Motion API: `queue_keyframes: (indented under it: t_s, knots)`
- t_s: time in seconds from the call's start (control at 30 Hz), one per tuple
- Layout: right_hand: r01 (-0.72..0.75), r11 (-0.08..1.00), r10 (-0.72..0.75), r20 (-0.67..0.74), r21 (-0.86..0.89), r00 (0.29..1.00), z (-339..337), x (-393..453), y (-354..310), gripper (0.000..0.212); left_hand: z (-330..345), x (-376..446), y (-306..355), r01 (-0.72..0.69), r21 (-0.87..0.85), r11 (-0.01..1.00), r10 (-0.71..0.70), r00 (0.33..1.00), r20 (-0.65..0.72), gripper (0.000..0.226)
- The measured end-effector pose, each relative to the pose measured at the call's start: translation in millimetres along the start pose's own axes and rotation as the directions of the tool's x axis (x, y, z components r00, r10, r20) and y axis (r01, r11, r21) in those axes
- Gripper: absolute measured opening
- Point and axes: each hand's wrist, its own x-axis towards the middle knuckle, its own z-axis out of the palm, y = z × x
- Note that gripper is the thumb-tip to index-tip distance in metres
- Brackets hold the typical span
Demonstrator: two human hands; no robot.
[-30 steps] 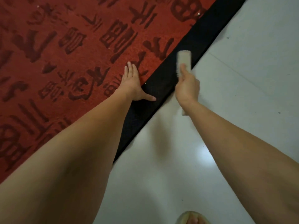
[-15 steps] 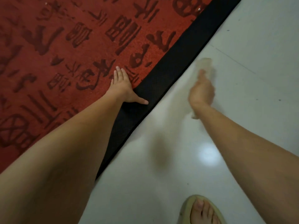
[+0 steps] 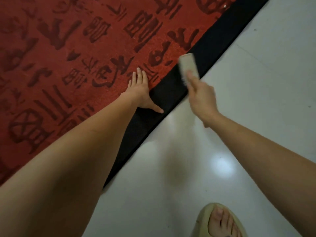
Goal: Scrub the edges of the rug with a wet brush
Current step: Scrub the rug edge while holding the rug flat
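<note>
One brush (image 3: pixel 188 65), gripped by right hand (image 3: pixel 202 100), points away over rug (image 3: pixel 85 48) border; left hand (image 3: pixel 141 90) lies flat.

— Where's the brush (image 3: pixel 188 65)?
— Gripped in the right hand (image 3: pixel 202 98), its pale, blurred head sticking out past the fingers, over the rug's black border.
— And the rug (image 3: pixel 71 53)?
— Red with darker red characters, lying flat; its black edge band (image 3: pixel 172 89) runs diagonally between both hands, under the left hand's (image 3: pixel 141 90) thumb.
</note>
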Motion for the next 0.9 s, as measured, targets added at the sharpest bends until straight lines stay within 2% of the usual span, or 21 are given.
queue_keyframes:
  t_s: [0.03, 0.07, 0.1, 0.13, 0.2, 0.27, 0.3, 0.33, 0.37, 0.4, 0.43, 0.47, 0.53, 0.6, 0.63, 0.7, 0.77, 0.8, 0.83, 0.87, 0.9]
  knots:
    - [0.172, 0.985, -0.175, 0.155, 0.029, 0.972, 10, -6, -13, 0.043, 1, -2, -6, -0.037, 0.011, 0.999, 0.037, 0.999, 0.006, 0.161]
    - [0.277, 0.960, -0.277, 0.260, 0.037, 0.925, 20, -6, -17, 0.042, 3, -5, -15, -0.066, 0.024, 0.998, 0.065, 0.998, 0.019, 0.160]
    - [0.319, 0.948, -0.306, 0.288, 0.001, 0.907, 20, 2, -15, 0.042, 4, -9, -24, -0.077, 0.040, 0.996, 0.076, 0.996, 0.040, 0.160]
    - [0.273, 0.960, -0.252, 0.228, -0.068, 0.941, 15, 17, -6, 0.042, 6, -13, -29, -0.069, 0.059, 0.996, 0.066, 0.996, 0.053, 0.161]
    - [0.006, 0.989, 0.004, 0.071, -0.147, 0.997, -9, 45, 12, 0.045, 8, -16, -31, -0.030, 0.095, 0.995, 0.026, 0.999, 0.045, 0.162]
    - [-0.180, 0.977, 0.176, -0.047, -0.114, 0.983, -23, 50, 15, 0.049, 7, -15, -24, 0.001, 0.126, 0.992, -0.009, 0.998, 0.059, 0.165]
    - [-0.105, 0.987, 0.096, -0.074, -0.124, 0.993, -21, 47, 5, 0.050, 5, -12, -21, 0.017, 0.131, 0.991, -0.024, 0.998, 0.053, 0.166]
    - [0.059, 0.991, -0.060, -0.006, -0.117, 0.998, -9, 40, -2, 0.049, 5, -11, -19, 0.026, 0.133, 0.991, -0.034, 0.998, 0.057, 0.166]
    - [0.202, 0.976, -0.191, 0.135, -0.076, 0.972, 1, 27, -8, 0.047, 4, -12, -19, 0.025, 0.131, 0.991, -0.034, 0.997, 0.066, 0.165]
    - [0.308, 0.950, -0.285, 0.249, -0.058, 0.926, 8, 20, -6, 0.045, 5, -12, -20, 0.024, 0.123, 0.992, -0.032, 0.998, 0.061, 0.164]
    - [0.334, 0.939, -0.298, 0.286, -0.084, 0.911, 8, 20, 1, 0.043, 5, -12, -21, 0.020, 0.114, 0.993, -0.026, 0.998, 0.053, 0.164]
    - [0.289, 0.947, -0.250, 0.244, -0.142, 0.937, 1, 26, 13, 0.044, 4, -13, -22, 0.009, 0.100, 0.995, -0.014, 0.999, 0.049, 0.163]
    - [0.048, 0.980, -0.034, 0.077, -0.193, 0.996, -19, 36, 34, 0.048, 5, -18, -23, -0.013, 0.052, 0.999, 0.011, 0.999, 0.045, 0.159]
    - [-0.066, 0.978, 0.067, -0.002, -0.198, 0.998, -32, 36, 33, 0.051, 5, -23, -29, -0.030, 0.004, 1.000, 0.030, 0.999, 0.034, 0.155]
    - [-0.029, 0.988, 0.027, -0.013, -0.150, 1.000, -30, 34, 24, 0.050, 6, -27, -34, -0.020, -0.004, 1.000, 0.020, 1.000, 0.023, 0.154]
    - [0.102, 0.986, -0.094, 0.064, -0.133, 0.993, -8, 29, -13, 0.050, 14, -45, -50, 0.094, -0.016, 0.995, -0.094, 0.995, -0.018, 0.160]
    - [0.137, 0.982, -0.114, 0.163, -0.133, 0.980, 22, 16, -43, 0.057, 26, -65, -70, 0.228, -0.056, 0.972, -0.228, 0.974, 0.005, 0.165]
    - [0.165, 0.976, -0.130, 0.227, -0.144, 0.965, 37, -1, -54, 0.061, 34, -77, -81, 0.256, -0.074, 0.964, -0.254, 0.967, 0.039, 0.166]
    - [0.281, 0.947, -0.224, 0.306, -0.157, 0.925, 51, -22, -60, 0.062, 42, -87, -92, 0.253, -0.075, 0.965, -0.248, 0.967, 0.061, 0.166]
    - [0.446, 0.886, -0.355, 0.433, -0.127, 0.828, 60, -50, -70, 0.061, 48, -98, -106, 0.225, -0.056, 0.973, -0.221, 0.973, 0.069, 0.164]
    - [0.584, 0.809, -0.438, 0.593, -0.068, 0.675, 62, -74, -69, 0.058, 50, -105, -118, 0.175, -0.029, 0.984, -0.172, 0.981, 0.085, 0.162]
